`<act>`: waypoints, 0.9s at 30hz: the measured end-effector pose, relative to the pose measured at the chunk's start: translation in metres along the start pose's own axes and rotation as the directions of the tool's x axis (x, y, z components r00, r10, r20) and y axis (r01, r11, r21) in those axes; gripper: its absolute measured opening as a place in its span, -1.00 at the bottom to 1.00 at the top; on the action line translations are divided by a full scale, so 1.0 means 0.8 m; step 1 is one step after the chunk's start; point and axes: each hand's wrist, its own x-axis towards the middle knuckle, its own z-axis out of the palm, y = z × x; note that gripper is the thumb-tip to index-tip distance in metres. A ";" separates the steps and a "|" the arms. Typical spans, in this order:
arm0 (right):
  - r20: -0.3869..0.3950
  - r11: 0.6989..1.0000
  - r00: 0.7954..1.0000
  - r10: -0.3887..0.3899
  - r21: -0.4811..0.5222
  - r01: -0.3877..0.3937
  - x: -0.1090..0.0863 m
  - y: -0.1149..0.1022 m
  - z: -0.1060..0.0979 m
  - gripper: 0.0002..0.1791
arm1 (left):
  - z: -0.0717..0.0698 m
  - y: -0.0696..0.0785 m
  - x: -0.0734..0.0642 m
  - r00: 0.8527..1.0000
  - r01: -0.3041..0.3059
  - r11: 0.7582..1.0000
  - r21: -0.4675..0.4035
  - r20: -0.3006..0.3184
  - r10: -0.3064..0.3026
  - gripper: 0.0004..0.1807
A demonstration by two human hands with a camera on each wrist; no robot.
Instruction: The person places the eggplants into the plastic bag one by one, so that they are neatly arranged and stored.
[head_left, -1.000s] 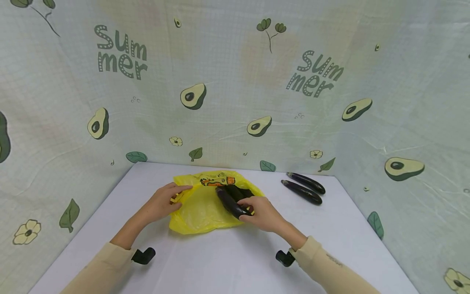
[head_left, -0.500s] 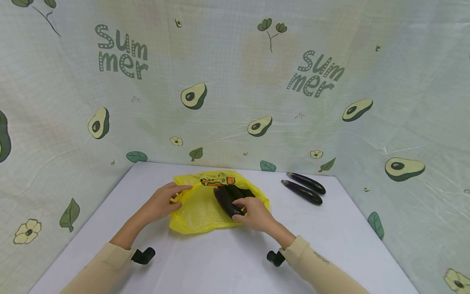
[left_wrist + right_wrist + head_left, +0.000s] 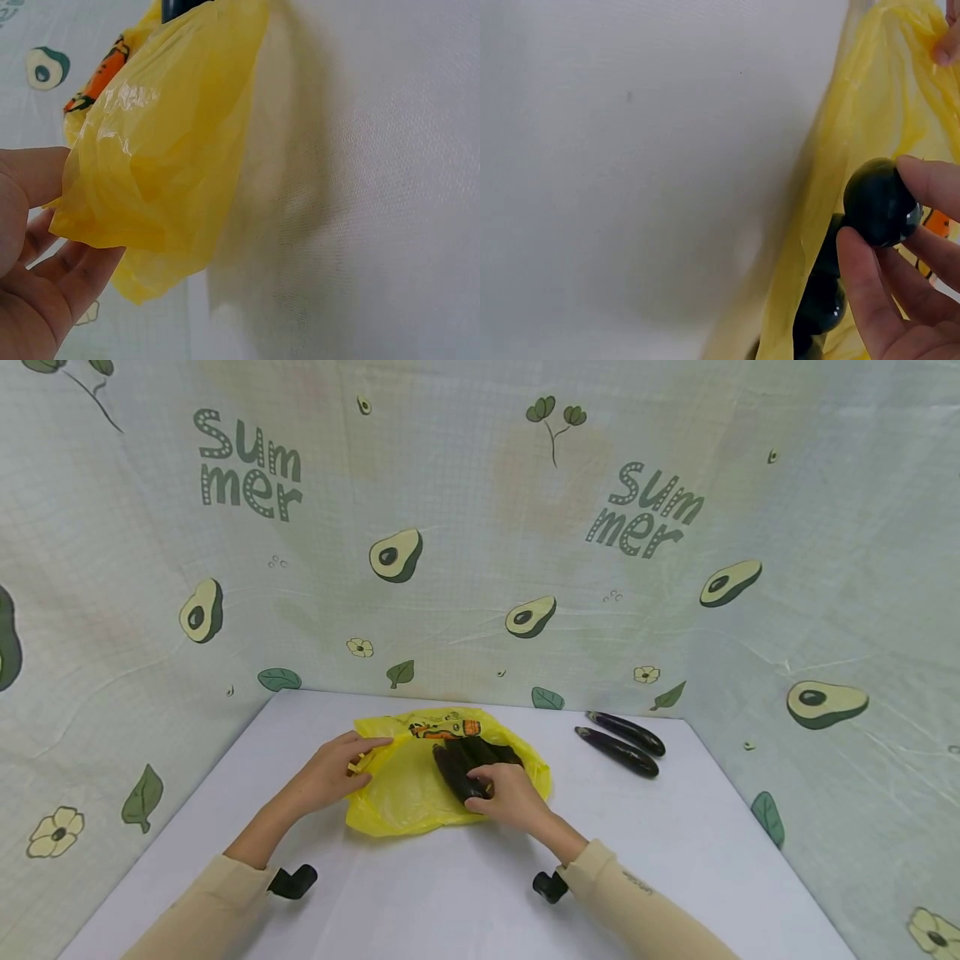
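Note:
A yellow plastic bag [image 3: 390, 793] lies on its side with its mouth toward me. My left hand [image 3: 333, 770] holds the bag's left edge; in the left wrist view the fingers [image 3: 90, 274] lie against the film. My right hand [image 3: 512, 795] is at the bag's mouth and grips a dark eggplant [image 3: 456, 774] by its near end. In the right wrist view the thumb and fingers pinch the rounded end of that eggplant [image 3: 881, 201]. More dark eggplants [image 3: 821, 304] lie beside it inside the bag, partly hidden by the hand and the bag's side.
Two eggplants [image 3: 617, 752] lie side by side at the back right of the white table [image 3: 420, 902]. A printed cloth [image 3: 465, 527] hangs behind the table and along both sides.
My right hand has moved left with the eggplant, bringing it deeper among the others in the bag. The left hand has stayed at the bag's edge.

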 end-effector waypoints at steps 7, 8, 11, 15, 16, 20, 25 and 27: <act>-0.013 1.000 1.000 0.005 0.017 -0.004 0.004 0.001 0.012 -0.54 | 0.000 0.001 -0.001 1.000 -0.012 1.000 0.010 -0.006 0.012 -0.30; -0.016 1.000 1.000 0.004 0.021 -0.004 0.005 0.001 0.013 -0.55 | 0.000 0.001 -0.001 1.000 -0.014 1.000 0.010 -0.006 0.014 -0.30; -0.025 1.000 1.000 0.009 0.025 -0.009 0.007 0.000 0.019 -0.55 | 0.000 0.002 0.000 1.000 -0.013 1.000 0.009 -0.003 0.013 -0.30; -0.043 1.000 0.999 0.021 0.014 -0.020 0.008 -0.002 0.024 -0.56 | 0.000 0.003 -0.001 1.000 -0.007 1.000 0.007 -0.001 0.007 -0.31; -0.047 1.000 0.999 0.025 0.013 -0.024 0.008 -0.002 0.025 -0.56 | -0.001 0.003 -0.001 1.000 -0.006 1.000 0.006 -0.002 0.006 -0.31; -0.058 0.998 0.997 0.053 0.018 -0.052 0.008 -0.004 0.029 -0.55 | -0.001 0.002 -0.002 1.000 -0.007 1.000 0.011 -0.002 0.007 -0.31; -0.070 0.997 0.995 0.077 0.024 -0.075 0.008 -0.004 0.035 -0.55 | -0.001 0.002 -0.002 1.000 -0.006 1.000 0.014 -0.002 0.006 -0.31; -0.072 0.996 0.994 0.083 0.027 -0.081 0.007 -0.006 0.037 -0.55 | -0.001 0.002 -0.001 1.000 -0.008 1.000 0.010 -0.002 0.008 -0.31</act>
